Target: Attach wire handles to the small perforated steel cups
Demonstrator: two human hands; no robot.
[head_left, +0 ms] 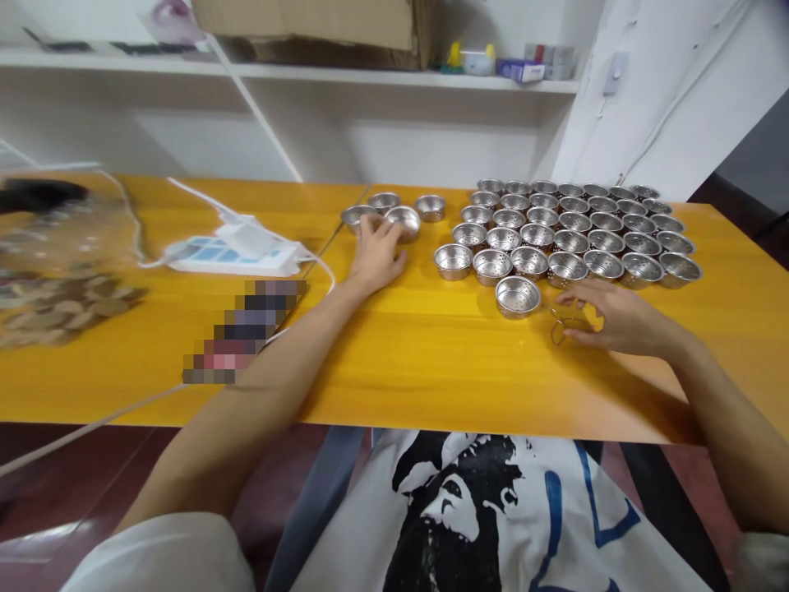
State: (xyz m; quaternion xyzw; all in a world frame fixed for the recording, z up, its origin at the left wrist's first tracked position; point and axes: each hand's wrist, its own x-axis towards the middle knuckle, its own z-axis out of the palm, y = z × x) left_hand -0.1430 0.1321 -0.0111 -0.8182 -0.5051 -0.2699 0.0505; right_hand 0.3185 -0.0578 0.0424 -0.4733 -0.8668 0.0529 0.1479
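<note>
My left hand reaches to the back of the table, fingers bent down over a small round metal cup that tilts against them. Two similar cups, a left one and a rear one, stand close by, and another cup sits just to the right. My right hand is curled over the table at the right, with a thin bent wire loop at its thumb and fingertips. Left of that wire stands a perforated metal cup, set in front of the others.
Rows of perforated metal cups fill the back right of the yellow table. A white power strip with cables, a pixelated object and a pile of brown discs are at left. A shelf runs behind.
</note>
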